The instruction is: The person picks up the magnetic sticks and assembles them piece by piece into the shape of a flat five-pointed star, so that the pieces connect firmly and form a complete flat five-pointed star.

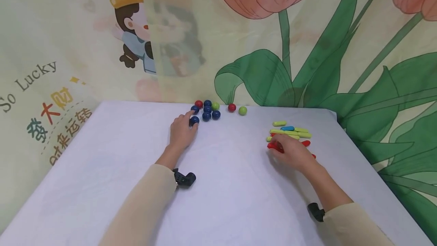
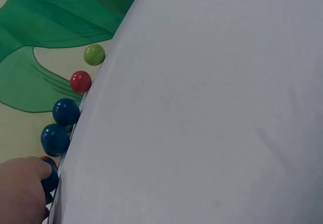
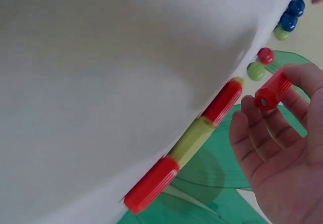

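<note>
My left hand pinches a glossy blue ball between thumb and fingers at the front of a ball group. That group holds several other blue balls, a red ball and a green ball. Over on the right, my right hand holds a short red ribbed plastic stick between thumb and fingers, its hollow end showing in the right wrist view. Under and behind that hand lie several yellow-green sticks, a blue stick and more red sticks.
A second red ball and green ball stand apart, right of the group near the table's back edge. White cloth covers the table. Behind it hangs a printed backdrop with tulips. Each wrist wears a black camera.
</note>
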Motion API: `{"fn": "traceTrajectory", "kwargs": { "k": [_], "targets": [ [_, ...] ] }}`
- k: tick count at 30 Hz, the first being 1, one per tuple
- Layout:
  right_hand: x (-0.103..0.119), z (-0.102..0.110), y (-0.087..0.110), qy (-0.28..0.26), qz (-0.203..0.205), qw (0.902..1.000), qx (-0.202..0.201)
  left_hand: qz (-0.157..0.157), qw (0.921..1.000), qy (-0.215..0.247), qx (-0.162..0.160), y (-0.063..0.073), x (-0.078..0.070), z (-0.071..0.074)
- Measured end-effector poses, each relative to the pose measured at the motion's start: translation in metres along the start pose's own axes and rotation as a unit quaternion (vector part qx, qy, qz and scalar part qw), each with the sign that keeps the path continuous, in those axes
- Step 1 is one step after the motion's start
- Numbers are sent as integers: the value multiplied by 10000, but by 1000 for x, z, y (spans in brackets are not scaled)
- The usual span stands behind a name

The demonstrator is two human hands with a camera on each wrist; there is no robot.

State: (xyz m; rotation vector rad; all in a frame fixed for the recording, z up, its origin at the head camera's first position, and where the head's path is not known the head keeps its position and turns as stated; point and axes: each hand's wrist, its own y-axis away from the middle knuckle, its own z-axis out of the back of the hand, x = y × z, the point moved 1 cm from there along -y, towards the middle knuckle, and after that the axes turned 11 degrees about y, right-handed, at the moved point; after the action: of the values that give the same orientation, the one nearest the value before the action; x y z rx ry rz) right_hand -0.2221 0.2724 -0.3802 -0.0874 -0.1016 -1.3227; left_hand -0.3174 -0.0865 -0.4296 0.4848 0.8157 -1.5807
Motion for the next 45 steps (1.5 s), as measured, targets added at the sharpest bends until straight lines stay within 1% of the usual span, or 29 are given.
{"fn": "traceTrajectory", "kwargs": {
  "k": [3,6,9,11,13,19,22,25,28,32,38,41,45],
  "targets": [
    [5,-1,-1,-118,95,9999,-62,-52,9998,-67,202,6,3,5],
    [11,-3,-2,-230,43,9997,7,-42,9991,95,409,14,5,7],
    [15,-6,-5,-284,-7,9995,114,-69,9983,264,524,23,7,5],
    [18,-7,-6,-319,-26,9993,178,-161,9978,306,569,30,7,2],
    [21,-7,-8,-350,-24,9992,215,-297,9975,287,577,36,4,-1],
    [29,-10,-11,-526,-22,9982,273,-788,9944,128,690,54,-11,-11],
    [35,-12,-14,-564,13,9979,309,-958,9924,66,771,62,-17,-14],
    [42,-14,-18,-620,74,9974,356,-1069,9908,148,812,69,-22,-14],
    [51,-15,-23,-683,116,9968,395,-1128,9897,230,849,73,-25,-13],
    [65,-16,-30,-779,211,9956,486,-1136,9893,222,891,77,-28,-13],
    [85,-17,-39,-838,366,9941,583,-1039,9895,283,964,81,-32,-10],
    [93,-17,-42,-918,477,9929,594,-996,9901,312,934,82,-32,-8],
    [103,-19,-47,-1075,515,9909,626,-976,9901,368,936,82,-30,-7]
  ]
}}
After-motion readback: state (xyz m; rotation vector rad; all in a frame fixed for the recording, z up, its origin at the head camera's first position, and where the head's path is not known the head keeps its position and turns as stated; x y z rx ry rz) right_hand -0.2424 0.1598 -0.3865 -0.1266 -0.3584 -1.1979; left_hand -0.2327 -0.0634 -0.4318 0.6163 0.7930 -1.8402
